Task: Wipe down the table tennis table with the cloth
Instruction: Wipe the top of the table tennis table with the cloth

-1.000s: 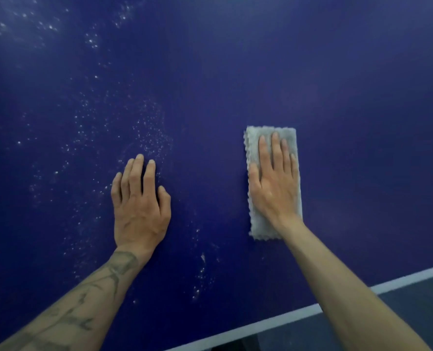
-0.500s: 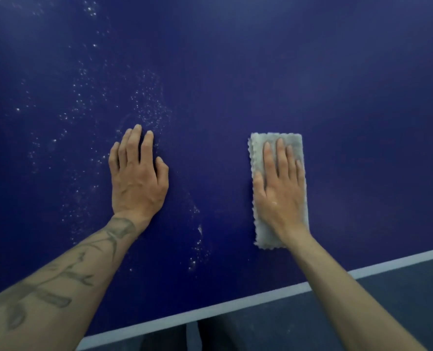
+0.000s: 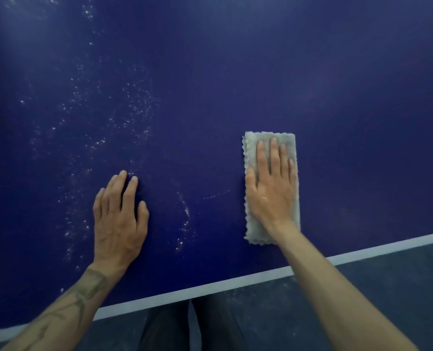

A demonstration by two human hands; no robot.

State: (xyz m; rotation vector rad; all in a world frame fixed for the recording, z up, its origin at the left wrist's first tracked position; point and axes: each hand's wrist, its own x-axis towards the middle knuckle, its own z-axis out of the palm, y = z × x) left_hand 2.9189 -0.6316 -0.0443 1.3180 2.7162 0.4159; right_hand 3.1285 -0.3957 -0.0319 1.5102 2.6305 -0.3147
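In the head view, the cloth (image 3: 251, 150) is pressed flat on the bench (image 3: 235, 72) under the right grip (image 3: 271, 193), fingers straight. The left grip (image 3: 119, 224), flat and empty, is braced left of the cloth. White specks (image 3: 134, 107) lie farther left of the cloth; even pressure and overlapping strokes toward them are advised.

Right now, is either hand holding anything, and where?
Nothing is gripped. The right hand presses flat on the middle of the cloth; the left hand rests flat on the table.
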